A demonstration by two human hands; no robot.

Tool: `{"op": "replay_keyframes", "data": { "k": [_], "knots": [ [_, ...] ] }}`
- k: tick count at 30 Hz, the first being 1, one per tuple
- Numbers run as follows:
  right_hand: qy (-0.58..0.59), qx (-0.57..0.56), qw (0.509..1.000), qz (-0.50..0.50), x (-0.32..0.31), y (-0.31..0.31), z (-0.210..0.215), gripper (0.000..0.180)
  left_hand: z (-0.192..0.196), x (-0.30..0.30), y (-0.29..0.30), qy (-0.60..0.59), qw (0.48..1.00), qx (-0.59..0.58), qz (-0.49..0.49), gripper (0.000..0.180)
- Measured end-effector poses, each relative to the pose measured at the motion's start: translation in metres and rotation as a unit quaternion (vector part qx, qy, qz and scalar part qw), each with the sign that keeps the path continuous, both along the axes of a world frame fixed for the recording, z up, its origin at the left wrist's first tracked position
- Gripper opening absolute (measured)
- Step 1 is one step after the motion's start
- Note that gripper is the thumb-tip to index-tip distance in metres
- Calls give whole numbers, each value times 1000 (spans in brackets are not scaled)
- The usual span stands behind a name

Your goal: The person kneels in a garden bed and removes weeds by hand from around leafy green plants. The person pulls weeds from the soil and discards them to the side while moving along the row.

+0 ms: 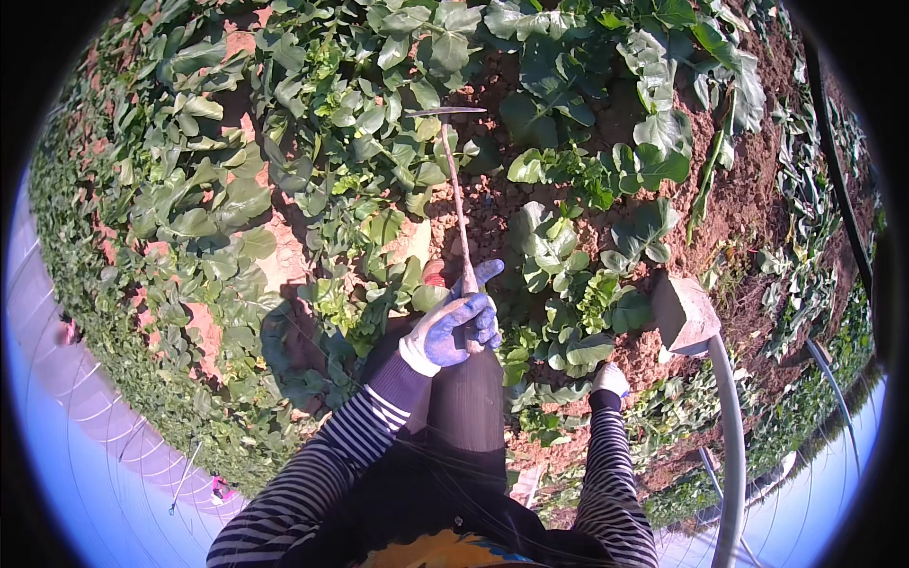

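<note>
My left hand (454,324), in a white and blue glove, is wrapped round the lower end of a hoe's (458,204) thin wooden handle. One finger points out along it. The hoe's narrow metal head (447,112) lies crosswise at the far end, among the leaves. To the right, my right hand (611,380), in a whitish glove, is low beside a leafy green plant (579,346). Its fingers are mostly hidden, so I cannot make out whether it grips anything. My dark trouser leg (466,407) shows just below the left hand.
Broad-leaved green plants (218,204) grow thickly over reddish soil (748,151). A concrete block (684,315) with a curved grey pipe (729,445) rises close to my right hand. A dark pole (838,170) runs along the right edge. Pale sheeting (95,393) borders the left.
</note>
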State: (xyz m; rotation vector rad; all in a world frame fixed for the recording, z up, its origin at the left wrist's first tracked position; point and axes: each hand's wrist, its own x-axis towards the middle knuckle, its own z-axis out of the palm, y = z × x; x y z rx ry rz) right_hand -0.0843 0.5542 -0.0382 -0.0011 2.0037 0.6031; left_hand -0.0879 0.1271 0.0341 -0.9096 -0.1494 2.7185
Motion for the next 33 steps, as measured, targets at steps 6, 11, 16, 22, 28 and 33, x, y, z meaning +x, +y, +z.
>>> {"op": "replay_keyframes", "data": {
  "k": [6, 11, 16, 22, 28, 33],
  "knots": [
    [2, 21, 1000, -19, -6, -10, 0, 22, 3, 22, -3, -12, 995, -11, -94, 56],
    [-13, 39, 998, -46, -4, -8, -3, 23, -8, 18, -12, -16, 998, 11, -52, 51],
    [-13, 51, 996, -78, -7, -11, -5, 23, -7, -9, -28, -18, 994, -52, -97, 55],
    [-98, 97, 986, -91, -53, -54, 19, 28, 9, -57, -44, -10, 990, -27, -136, 59],
    [-45, 92, 980, -173, -57, -50, -4, 30, 59, -120, -53, -38, 981, -79, -173, 56],
    [-82, 100, 971, -203, -72, -44, -12, 27, 99, -189, -55, -10, 927, -116, -356, 57]
  ]
}}
